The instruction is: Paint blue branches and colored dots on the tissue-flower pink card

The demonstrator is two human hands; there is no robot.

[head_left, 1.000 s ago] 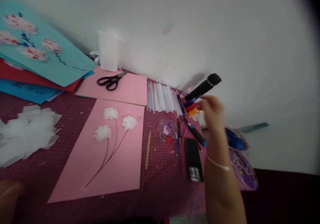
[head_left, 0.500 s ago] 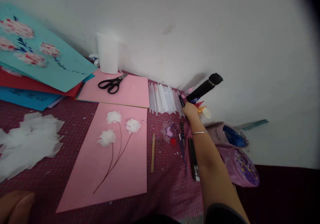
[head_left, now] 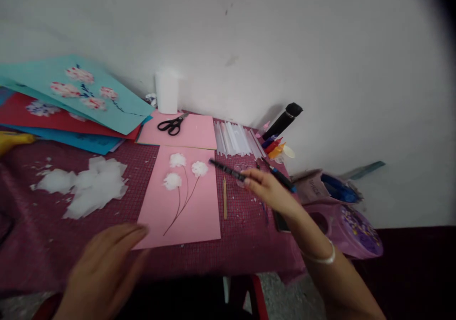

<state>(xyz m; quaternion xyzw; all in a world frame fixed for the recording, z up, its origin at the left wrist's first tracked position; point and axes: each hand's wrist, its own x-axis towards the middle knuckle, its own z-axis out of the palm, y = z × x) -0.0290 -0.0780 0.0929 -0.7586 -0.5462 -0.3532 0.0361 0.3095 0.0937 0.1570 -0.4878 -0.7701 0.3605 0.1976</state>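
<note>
My right hand [head_left: 270, 190] is closed on a black marker [head_left: 227, 169], held above the table just right of the pink sheet [head_left: 185, 215]. That sheet carries three white tissue flowers [head_left: 178, 160] with thin dark stems. My left hand [head_left: 103, 271] hovers low at the near left, blurred, with its fingers stretched out and nothing in it, close to the pink sheet's near corner. A wooden stick [head_left: 224, 197] lies beside the sheet, under the marker.
Black scissors [head_left: 173, 124] rest on a second pink sheet. Teal, red and blue papers [head_left: 81, 102] are stacked at the far left. White tissue pieces [head_left: 87, 186], clear straws [head_left: 237, 139], a black bottle [head_left: 283, 120], more markers [head_left: 272, 145] and a purple pouch [head_left: 351, 232] surround the work.
My right hand pulled back from the markers by the wall, now holding a black marker over the table. My left hand rose into view. The camera drew back.
</note>
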